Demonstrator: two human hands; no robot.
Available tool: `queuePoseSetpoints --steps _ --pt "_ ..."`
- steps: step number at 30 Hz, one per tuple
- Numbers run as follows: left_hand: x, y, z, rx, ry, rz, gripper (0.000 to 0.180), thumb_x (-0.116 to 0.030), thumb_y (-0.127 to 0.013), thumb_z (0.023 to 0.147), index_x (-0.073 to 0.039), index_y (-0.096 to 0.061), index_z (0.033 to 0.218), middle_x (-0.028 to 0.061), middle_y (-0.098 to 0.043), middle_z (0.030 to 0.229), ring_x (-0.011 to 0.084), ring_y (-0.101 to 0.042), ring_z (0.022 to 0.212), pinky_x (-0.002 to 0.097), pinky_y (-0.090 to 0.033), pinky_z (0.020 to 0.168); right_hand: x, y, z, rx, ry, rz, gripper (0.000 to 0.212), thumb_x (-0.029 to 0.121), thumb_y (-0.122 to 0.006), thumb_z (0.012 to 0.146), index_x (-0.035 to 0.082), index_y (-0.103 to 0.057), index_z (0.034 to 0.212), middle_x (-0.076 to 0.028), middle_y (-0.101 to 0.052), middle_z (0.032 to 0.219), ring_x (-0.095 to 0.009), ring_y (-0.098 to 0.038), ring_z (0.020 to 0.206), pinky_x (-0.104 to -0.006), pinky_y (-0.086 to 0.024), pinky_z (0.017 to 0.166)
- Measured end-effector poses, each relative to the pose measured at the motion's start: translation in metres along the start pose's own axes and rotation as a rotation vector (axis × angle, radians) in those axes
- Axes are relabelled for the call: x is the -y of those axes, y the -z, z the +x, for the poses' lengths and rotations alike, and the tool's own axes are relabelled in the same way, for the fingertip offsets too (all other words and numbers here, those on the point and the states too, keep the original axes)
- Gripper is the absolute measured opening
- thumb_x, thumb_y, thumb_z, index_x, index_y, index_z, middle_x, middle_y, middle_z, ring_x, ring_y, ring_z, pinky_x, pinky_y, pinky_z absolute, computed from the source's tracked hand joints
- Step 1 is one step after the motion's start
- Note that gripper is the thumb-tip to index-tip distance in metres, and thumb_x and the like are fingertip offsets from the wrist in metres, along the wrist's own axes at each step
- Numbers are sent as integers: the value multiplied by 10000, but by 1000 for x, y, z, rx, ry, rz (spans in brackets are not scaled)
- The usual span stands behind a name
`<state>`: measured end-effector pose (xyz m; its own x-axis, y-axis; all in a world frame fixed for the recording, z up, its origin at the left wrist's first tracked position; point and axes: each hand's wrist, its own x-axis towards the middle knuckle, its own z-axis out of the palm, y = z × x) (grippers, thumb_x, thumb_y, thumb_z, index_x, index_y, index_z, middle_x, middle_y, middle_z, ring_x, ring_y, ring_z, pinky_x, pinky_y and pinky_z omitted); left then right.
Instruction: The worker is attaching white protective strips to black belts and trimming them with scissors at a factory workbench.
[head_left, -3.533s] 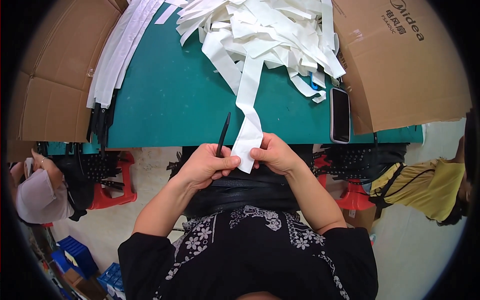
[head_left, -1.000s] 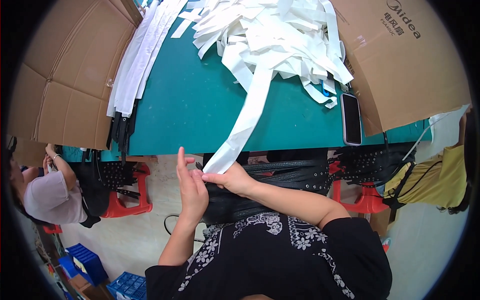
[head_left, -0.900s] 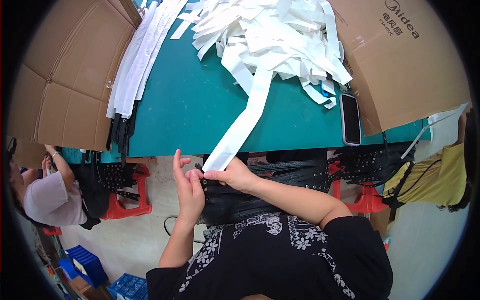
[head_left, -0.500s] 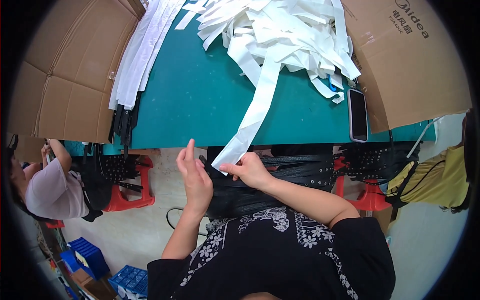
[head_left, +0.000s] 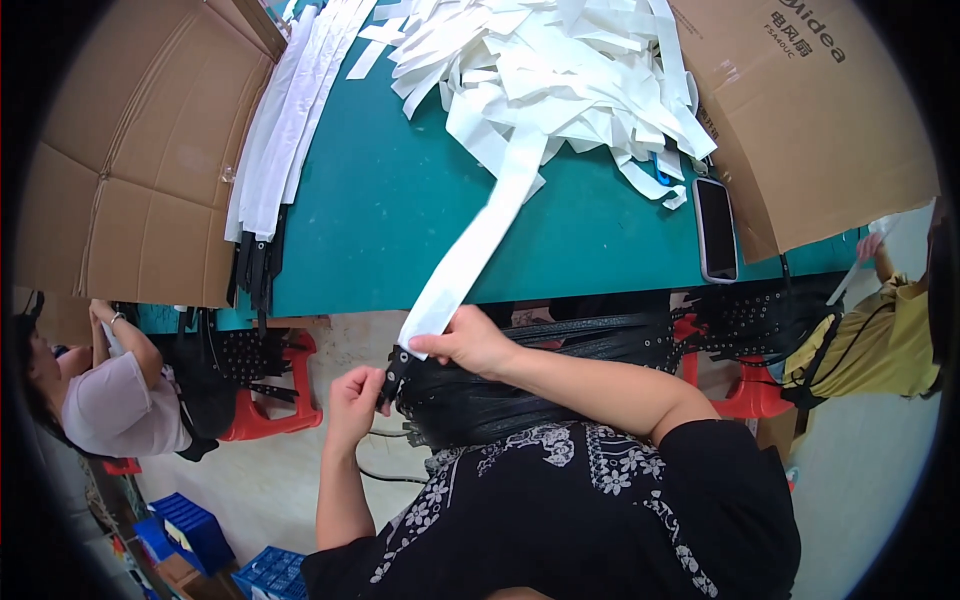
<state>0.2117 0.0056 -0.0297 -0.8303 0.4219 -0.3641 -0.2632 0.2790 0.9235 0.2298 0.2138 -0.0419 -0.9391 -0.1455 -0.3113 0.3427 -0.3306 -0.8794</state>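
My right hand (head_left: 474, 343) pinches the near end of a long white strip (head_left: 462, 258), flat like a sleeve, which runs back to the pile of white strips (head_left: 560, 85). A black belt end with metal eyelets (head_left: 398, 370) sticks out from that near end. Closed around this belt end is my left hand (head_left: 355, 398), just below and left of the right one. How far the belt reaches inside the white strip is hidden. More black belts with eyelets (head_left: 570, 355) lie across my lap.
White-sleeved belts with black ends (head_left: 270, 175) lie along the table's left side, beside a cardboard box (head_left: 130, 190). Another carton (head_left: 800, 130) and a phone (head_left: 714, 230) are on the right. People sit at both sides by red stools (head_left: 290, 395). Blue crates (head_left: 270, 575) stand lower left.
My left hand, open and raised before, has moved down and closed on a black belt end. The white strip's near end has shifted slightly left and down with my right hand.
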Motion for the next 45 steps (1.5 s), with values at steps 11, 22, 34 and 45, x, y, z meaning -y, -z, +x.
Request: queuePoseSetpoints --steps 11,22,34,45 --pt "12 29 -5 266 73 60 228 -129 -456 884 31 -565 764 53 -585 641 125 -563 622 256 -452 622 -11 -17 1 0 -46 128 191 178 -637 779 0 -608 843 -22 -581 701 -57 -457 526 -206 -376 462" --pt "7 36 -2 320 91 91 179 -120 -508 853 15 -585 764 75 -610 682 120 -575 665 248 -452 657 4 -14 -7 20 -29 124 192 167 -658 765 18 -579 858 -11 -545 698 -61 -443 527 -197 -361 464" --pt "-5 23 -26 246 -45 -35 178 -100 -502 849 54 -589 854 96 -609 676 164 -592 641 282 -479 671 -3 -34 -11 87 -130 118 165 128 -634 762 0 -594 859 -27 -561 689 -70 -452 513 -210 -368 444" --pt "19 37 -45 288 38 -123 148 -79 -553 818 46 -603 881 94 -631 782 149 -595 735 257 -464 705 -14 -48 -14 140 -91 71 165 150 -642 763 1 -589 811 -14 -546 655 -65 -453 508 -214 -369 454"
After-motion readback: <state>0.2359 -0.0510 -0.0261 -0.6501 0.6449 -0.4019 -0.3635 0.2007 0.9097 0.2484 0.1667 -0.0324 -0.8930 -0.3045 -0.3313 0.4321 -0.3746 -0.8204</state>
